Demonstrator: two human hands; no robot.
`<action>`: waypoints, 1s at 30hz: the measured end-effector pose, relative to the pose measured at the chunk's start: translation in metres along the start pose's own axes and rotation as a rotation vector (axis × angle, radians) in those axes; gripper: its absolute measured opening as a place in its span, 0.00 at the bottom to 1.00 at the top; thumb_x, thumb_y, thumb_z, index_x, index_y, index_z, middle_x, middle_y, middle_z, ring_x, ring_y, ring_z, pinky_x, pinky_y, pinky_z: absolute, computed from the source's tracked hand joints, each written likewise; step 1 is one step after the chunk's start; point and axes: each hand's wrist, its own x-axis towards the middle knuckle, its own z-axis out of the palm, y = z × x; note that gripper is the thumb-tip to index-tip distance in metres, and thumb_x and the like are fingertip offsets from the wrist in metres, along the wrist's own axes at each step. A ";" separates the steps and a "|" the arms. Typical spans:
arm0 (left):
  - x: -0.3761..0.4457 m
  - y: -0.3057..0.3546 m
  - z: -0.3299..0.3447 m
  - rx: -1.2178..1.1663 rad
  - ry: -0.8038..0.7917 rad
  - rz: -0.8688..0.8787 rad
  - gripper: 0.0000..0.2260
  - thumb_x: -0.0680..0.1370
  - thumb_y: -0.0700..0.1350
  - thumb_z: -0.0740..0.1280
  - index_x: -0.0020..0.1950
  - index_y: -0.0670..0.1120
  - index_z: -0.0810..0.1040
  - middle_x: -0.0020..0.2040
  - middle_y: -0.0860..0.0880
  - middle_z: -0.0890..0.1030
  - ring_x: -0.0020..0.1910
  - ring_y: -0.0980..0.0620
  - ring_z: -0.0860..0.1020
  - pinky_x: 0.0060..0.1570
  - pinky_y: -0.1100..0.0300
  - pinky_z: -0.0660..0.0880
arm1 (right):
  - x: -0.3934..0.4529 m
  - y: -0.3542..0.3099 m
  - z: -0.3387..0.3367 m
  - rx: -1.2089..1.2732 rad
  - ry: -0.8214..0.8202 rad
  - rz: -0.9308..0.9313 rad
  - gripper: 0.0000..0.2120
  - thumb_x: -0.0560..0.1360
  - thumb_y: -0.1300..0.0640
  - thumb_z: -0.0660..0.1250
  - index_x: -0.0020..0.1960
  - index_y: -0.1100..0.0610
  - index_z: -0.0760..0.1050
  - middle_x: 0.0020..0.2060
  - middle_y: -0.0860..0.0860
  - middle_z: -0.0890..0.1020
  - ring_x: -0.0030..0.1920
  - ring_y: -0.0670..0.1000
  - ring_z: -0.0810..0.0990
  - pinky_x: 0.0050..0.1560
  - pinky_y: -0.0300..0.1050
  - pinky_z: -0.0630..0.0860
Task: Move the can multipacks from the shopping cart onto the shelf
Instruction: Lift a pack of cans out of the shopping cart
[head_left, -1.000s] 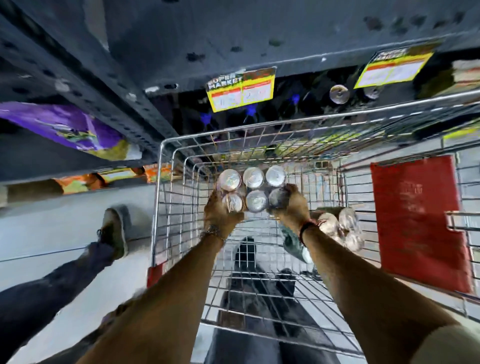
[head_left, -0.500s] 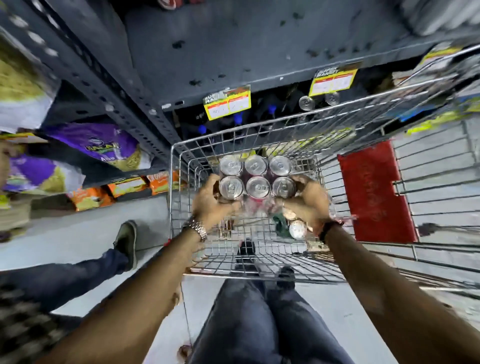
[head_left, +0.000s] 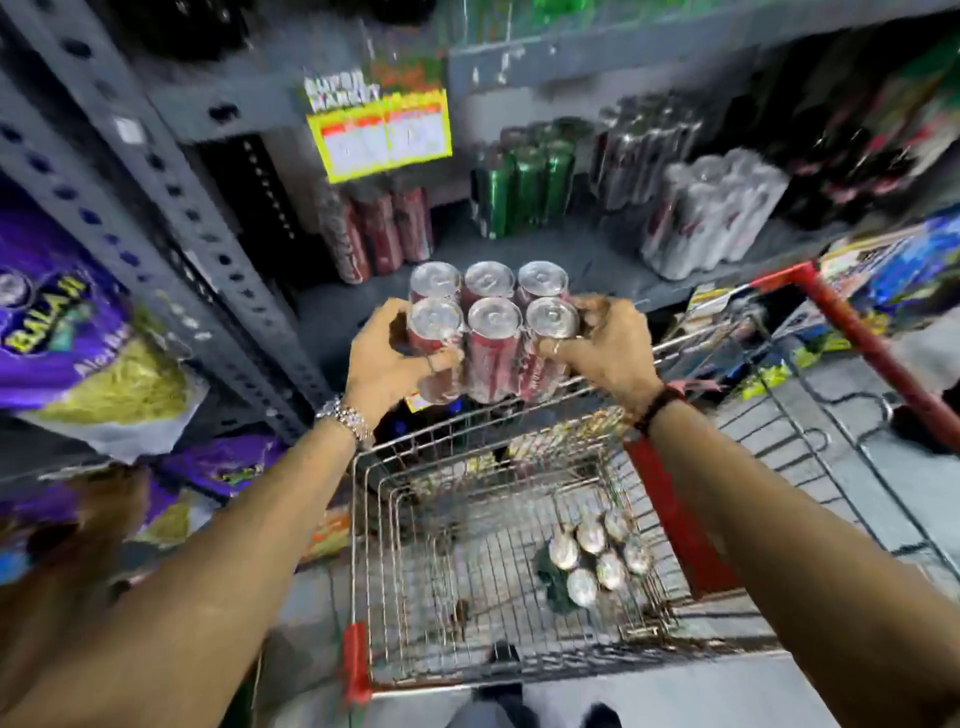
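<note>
1. Red cans in clear shrink-wrap made up the six-pack (head_left: 491, 332), which was clamped between both hands at mid-frame, above the far rim of the shopping cart (head_left: 519, 415) and just short of the shelf (head_left: 597, 260).
2. Left hand (head_left: 382, 366) gripped its left side and right hand (head_left: 605, 345) its right, fingers curled around the outer cans.
3. Carrying looked like the step in hand — the next move called for pushing the pack forward and setting it down upright on the bare board.
4. Red multipacks (head_left: 376, 231), green ones (head_left: 524, 184) and a silver pack (head_left: 711, 213) stood on the shelf, leaving a gap at front centre.
5. Another multipack (head_left: 595, 556) lay in the cart at lower right.
6. Overhead, a yellow price tag (head_left: 382, 135) hung from the upper shelf's edge — clearance there seemed tight.
</note>
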 end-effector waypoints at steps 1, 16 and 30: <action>0.012 0.000 -0.001 -0.002 0.018 -0.009 0.18 0.62 0.42 0.78 0.46 0.45 0.73 0.43 0.47 0.77 0.43 0.53 0.73 0.45 0.60 0.70 | 0.012 -0.005 0.004 0.003 0.002 -0.001 0.23 0.54 0.46 0.77 0.46 0.54 0.83 0.38 0.54 0.87 0.40 0.44 0.81 0.45 0.50 0.82; 0.119 -0.057 -0.008 0.036 0.240 -0.258 0.21 0.60 0.45 0.79 0.48 0.51 0.74 0.46 0.52 0.79 0.48 0.50 0.78 0.47 0.61 0.71 | 0.135 -0.018 0.103 -0.005 -0.131 0.004 0.22 0.58 0.54 0.78 0.51 0.56 0.82 0.45 0.55 0.87 0.50 0.53 0.84 0.54 0.49 0.80; -0.015 -0.120 0.104 -0.078 0.461 -0.333 0.18 0.71 0.32 0.66 0.60 0.34 0.70 0.58 0.34 0.76 0.51 0.41 0.77 0.56 0.53 0.75 | 0.049 0.132 0.066 -0.011 -0.252 0.236 0.17 0.72 0.61 0.70 0.60 0.63 0.76 0.57 0.59 0.81 0.59 0.57 0.79 0.52 0.31 0.75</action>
